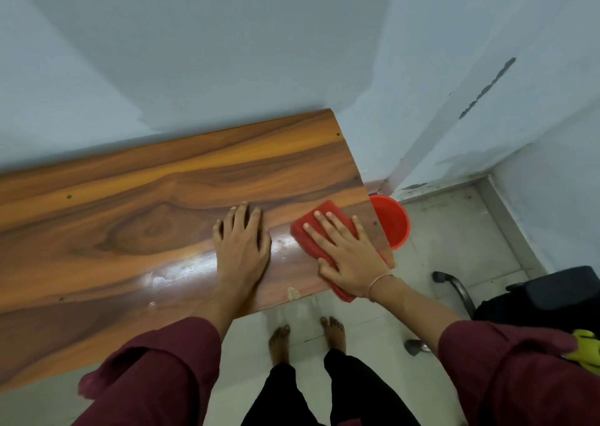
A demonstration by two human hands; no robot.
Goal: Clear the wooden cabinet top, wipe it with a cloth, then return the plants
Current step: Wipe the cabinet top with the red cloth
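The wooden cabinet top (136, 217) stretches from the left edge to the right of centre, bare and glossy, with damp streaks near its front edge. A folded red cloth (319, 230) lies at its right end. My right hand (344, 250) presses flat on the cloth, fingers spread. My left hand (242, 237) rests flat on the wood just left of the cloth, fingers together, holding nothing. No plants are in view.
A red bucket (394, 222) stands on the tiled floor just past the cabinet's right end, by the wall corner. A dark chair (552, 295) with a metal armrest sits at the right. My bare feet (305, 338) stand in front of the cabinet.
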